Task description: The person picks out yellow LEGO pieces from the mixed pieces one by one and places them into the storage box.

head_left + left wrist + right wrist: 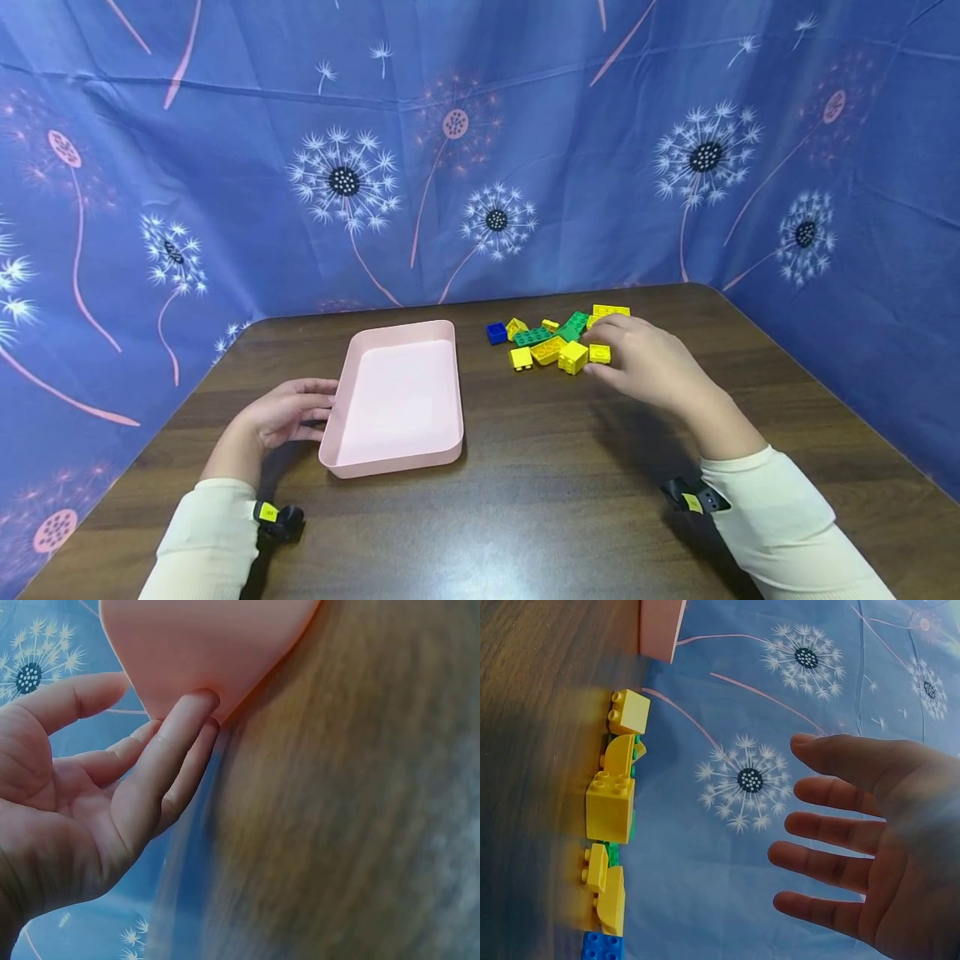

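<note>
A shallow pink tray (408,404) lies left of the middle of the table. My left hand (288,410) is at its left side, fingers extended, and in the left wrist view the fingertips touch the pink wall (202,652). My right hand (648,360) hovers by the right end of a loose group of toy building bricks, its fingers spread and holding nothing. Nearest to it are a yellow cube-shaped brick (573,357) and a small yellow brick (600,353). In the right wrist view my right palm and separated fingers (829,870) show, apart from the bricks.
Green bricks (532,337), a blue brick (497,333) and several more yellow ones lie toward the table's back edge. Behind the brown wooden table (525,517) hangs a blue cloth (585,233) with dandelion prints.
</note>
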`<state>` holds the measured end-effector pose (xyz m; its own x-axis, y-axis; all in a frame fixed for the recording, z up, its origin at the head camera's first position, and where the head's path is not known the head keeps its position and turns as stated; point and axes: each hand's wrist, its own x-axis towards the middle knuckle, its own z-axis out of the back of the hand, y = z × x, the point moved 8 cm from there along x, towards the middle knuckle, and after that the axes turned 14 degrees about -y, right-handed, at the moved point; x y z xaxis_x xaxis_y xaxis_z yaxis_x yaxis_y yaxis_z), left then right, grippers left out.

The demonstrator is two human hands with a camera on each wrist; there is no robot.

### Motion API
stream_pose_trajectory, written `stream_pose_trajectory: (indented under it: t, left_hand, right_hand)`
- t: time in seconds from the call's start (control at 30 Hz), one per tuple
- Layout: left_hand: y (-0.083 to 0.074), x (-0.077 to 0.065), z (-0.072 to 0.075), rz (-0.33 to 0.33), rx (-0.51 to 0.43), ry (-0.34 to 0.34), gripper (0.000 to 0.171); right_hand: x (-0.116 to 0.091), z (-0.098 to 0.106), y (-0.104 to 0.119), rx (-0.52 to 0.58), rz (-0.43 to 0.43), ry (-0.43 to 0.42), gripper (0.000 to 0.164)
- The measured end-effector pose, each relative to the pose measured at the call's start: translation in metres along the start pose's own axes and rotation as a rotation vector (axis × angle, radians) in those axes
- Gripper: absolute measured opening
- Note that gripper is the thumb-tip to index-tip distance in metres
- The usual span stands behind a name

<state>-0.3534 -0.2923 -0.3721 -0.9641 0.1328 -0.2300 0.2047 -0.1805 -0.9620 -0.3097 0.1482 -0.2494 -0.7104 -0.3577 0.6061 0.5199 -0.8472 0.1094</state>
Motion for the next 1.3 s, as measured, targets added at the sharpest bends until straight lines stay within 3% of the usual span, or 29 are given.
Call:
stream_pose_trajectory:
  t: [0.67,0.97,1.3]
  left_hand:
    - [0.0,0.005,-0.002,-0.001,0.024,-0.01,0.068]
    - [0.0,0.001,-0.001,-0.021,0.03,-0.017,0.068]
    - [-0.001,-0.001,-0.002,-0.011,0.032,-0.023,0.069]
  right_hand:
    - [-0.002,-0.005,-0.013,0.0,-0.021,0.027,0.038]
    - [0.006,-0.014,-0.021,0.008,0.034,0.021,0.034]
    - [0.018,-0.038,-0.025,0.084,0.106,0.053,0.029]
